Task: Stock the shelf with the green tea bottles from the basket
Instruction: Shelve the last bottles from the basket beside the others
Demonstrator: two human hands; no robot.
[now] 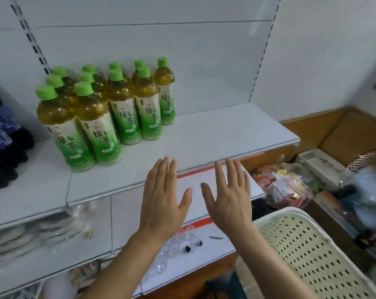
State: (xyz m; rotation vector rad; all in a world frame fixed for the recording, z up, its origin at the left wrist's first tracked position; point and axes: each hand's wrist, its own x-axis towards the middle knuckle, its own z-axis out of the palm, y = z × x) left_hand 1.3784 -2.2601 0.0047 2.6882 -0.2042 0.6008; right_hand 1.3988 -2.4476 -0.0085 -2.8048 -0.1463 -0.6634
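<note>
Several green tea bottles (109,108) with green caps stand upright in tight rows on the left part of the white shelf (215,134). My left hand (163,199) and my right hand (228,197) are held flat side by side in front of the shelf's edge, fingers straight, backs towards me, holding nothing. Both are to the right of and nearer than the bottles. The cream perforated basket (307,251) is at the lower right, by my right forearm; its inside is not visible.
Dark blue-labelled bottles (3,139) stand at the far left of the shelf. Lower shelves hold clear plastic items (178,244) and packets. A cardboard box (333,134) and colourful snack bags (284,186) sit at the right, behind the basket.
</note>
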